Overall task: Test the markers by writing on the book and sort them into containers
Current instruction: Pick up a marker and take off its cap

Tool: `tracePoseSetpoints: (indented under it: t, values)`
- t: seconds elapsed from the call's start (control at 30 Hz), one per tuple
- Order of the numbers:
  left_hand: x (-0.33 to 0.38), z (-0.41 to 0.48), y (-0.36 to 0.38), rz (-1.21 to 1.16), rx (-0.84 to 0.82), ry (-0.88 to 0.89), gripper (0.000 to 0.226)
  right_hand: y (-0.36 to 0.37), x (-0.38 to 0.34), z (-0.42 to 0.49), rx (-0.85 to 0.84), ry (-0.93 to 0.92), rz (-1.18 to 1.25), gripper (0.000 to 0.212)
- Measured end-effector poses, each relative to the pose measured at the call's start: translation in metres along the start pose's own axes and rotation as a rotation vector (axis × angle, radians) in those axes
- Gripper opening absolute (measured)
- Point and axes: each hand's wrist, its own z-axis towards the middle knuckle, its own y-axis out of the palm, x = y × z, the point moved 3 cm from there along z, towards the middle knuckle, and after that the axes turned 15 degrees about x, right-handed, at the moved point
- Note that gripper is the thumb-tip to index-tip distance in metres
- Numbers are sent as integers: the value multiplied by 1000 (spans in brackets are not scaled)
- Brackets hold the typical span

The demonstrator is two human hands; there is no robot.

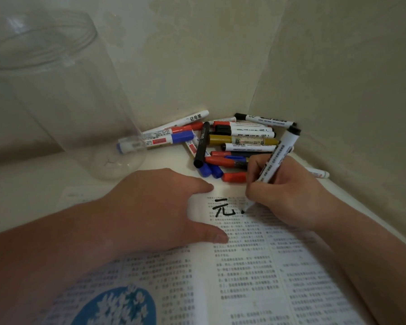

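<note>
Right hand point(288, 195) pinches a white marker point(275, 158), black cap on its tail, tip down on the open book's point(256, 266) top edge beside a black character point(223, 207). Left hand point(155, 207) lies flat, fingers spread, pinning the page and holding nothing. The marker pile point(230, 144) sits in the table's point(33, 195) far corner, a clear jar point(56, 95) standing left of it.
</note>
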Motion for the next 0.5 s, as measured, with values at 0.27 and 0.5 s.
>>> tracePoseSetpoints:
  t: [0.27,0.5]
  values:
    - [7,-7,-6,-447,267,131,50,-8,0,4,-24,10,741,17]
    - [22,3,-10,-711,301,34,51,-6,-7,-2,-10,-69,790,22]
